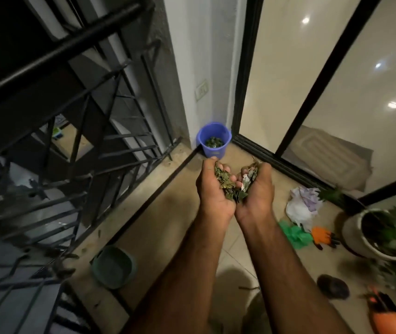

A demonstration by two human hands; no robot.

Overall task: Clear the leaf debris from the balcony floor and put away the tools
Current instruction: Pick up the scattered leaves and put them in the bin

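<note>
My left hand (212, 189) and my right hand (256, 189) are cupped side by side, fingers curled up round a heap of dry green and brown leaves (232, 183). Both hands hang above the tiled balcony floor (175, 213), a short way in front of a blue bucket (214, 142) in the far corner. That bucket has some dark green leaves at its bottom. An orange-and-black glove (323, 236) and an orange tool (387, 317) lie on the floor to the right.
A black metal railing (71, 145) runs along the left. Sliding glass doors (312, 92) close the right side. On the floor are a green basin (114, 266), a white plastic bag (300, 206), a green bag (294, 233), a potted plant (385, 235) and a dark slipper (333, 285).
</note>
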